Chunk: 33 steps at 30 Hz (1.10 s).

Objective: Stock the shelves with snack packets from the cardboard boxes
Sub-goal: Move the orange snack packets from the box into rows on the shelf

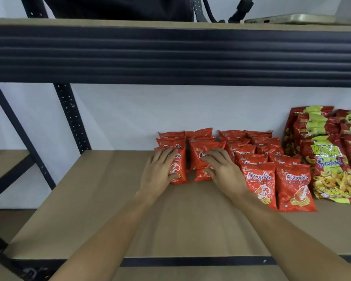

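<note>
Several small red prawn-cracker packets stand in rows on the brown shelf board point(93, 209). My left hand point(160, 169) lies flat against the front packet of the left row point(179, 169), fingers straight. My right hand point(221, 169) rests on the front packet of the neighbouring row point(199, 159), fingers loosely bent over it. Two longer rows of the same red packets point(292, 185) stand to the right. No cardboard box is in view.
Larger red and green seafood snack bags point(328, 165) stand at the far right against the white wall. A dark metal beam point(170, 55) of the upper shelf runs overhead. Dark uprights point(71, 116) stand at the left. A phone point(300, 18) lies on the upper shelf.
</note>
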Each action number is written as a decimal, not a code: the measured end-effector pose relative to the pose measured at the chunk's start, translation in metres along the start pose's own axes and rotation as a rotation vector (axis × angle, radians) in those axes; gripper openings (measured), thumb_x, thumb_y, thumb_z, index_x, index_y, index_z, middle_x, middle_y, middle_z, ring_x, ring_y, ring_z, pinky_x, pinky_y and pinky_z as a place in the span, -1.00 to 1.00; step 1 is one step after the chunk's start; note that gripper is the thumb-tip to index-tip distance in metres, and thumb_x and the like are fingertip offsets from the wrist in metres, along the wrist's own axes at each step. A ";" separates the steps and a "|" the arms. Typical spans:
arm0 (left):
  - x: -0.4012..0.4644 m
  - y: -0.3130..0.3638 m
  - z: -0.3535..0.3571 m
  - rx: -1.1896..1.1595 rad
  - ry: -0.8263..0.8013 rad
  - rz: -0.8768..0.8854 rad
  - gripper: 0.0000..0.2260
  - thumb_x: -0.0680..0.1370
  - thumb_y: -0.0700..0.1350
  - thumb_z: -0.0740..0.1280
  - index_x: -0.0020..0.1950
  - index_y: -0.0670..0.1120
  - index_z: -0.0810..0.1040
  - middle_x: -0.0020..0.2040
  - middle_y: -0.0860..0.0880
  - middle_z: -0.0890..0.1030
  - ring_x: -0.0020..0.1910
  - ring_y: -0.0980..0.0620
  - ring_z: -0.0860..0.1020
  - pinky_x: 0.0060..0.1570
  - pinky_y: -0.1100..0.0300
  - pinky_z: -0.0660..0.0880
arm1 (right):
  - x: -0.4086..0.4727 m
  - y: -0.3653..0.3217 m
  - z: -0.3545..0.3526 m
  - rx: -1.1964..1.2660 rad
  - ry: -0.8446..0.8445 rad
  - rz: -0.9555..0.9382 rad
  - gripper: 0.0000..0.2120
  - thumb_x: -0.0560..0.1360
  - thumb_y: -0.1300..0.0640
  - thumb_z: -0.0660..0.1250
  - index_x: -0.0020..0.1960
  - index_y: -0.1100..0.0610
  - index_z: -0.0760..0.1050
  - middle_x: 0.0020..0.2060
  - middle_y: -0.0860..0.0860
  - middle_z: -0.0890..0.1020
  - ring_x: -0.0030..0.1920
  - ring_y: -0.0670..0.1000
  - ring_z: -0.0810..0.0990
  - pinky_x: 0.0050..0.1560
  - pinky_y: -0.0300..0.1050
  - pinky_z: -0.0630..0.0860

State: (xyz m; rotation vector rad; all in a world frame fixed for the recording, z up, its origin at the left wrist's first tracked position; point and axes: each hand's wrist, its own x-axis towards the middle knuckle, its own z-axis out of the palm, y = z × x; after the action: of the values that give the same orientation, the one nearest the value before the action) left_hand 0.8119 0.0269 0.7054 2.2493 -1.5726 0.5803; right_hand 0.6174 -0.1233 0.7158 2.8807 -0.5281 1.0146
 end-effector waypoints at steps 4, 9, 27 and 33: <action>0.002 0.002 0.012 0.003 0.022 0.005 -0.20 0.33 0.14 0.56 0.50 -0.03 0.37 0.44 -0.01 0.43 0.44 -0.06 0.34 0.32 -0.01 0.41 | 0.001 0.002 0.017 0.017 -0.039 0.040 -0.58 0.40 0.26 0.55 0.22 0.14 0.57 0.21 0.08 0.54 0.36 0.13 0.41 -0.03 0.03 0.67; -0.001 0.003 0.020 0.013 0.043 0.001 -0.20 0.38 0.11 0.54 0.53 -0.04 0.30 0.50 -0.04 0.36 0.49 -0.09 0.29 0.42 -0.04 0.33 | -0.005 0.002 0.034 -0.017 -0.162 0.151 -0.48 0.51 0.19 0.44 0.44 0.08 0.41 0.49 0.08 0.33 0.58 0.11 0.08 0.18 0.06 0.57; -0.006 0.011 0.024 0.022 -0.043 -0.021 -0.18 0.52 0.06 0.42 0.63 -0.04 0.02 0.63 -0.06 -0.02 0.60 -0.07 -0.14 0.56 -0.07 -0.09 | -0.008 -0.002 0.026 -0.089 -0.356 0.131 -0.28 0.62 0.16 0.18 0.64 0.04 -0.14 0.62 0.09 -0.16 0.60 0.16 -0.24 0.56 0.07 -0.12; -0.018 0.007 0.026 0.009 0.069 -0.032 -0.27 0.45 -0.04 0.51 0.56 -0.03 0.27 0.58 -0.11 0.22 0.56 -0.18 0.15 0.50 -0.13 0.19 | -0.020 -0.012 0.022 -0.152 -0.182 0.185 -0.54 0.46 0.29 0.37 0.36 0.16 0.48 0.31 0.16 0.46 0.25 0.22 0.48 0.09 0.19 0.58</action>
State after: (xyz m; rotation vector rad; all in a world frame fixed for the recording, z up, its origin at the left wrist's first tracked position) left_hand 0.8032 0.0267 0.6742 2.2315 -1.5009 0.6504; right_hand 0.6202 -0.1090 0.6865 2.8432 -0.8572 0.6968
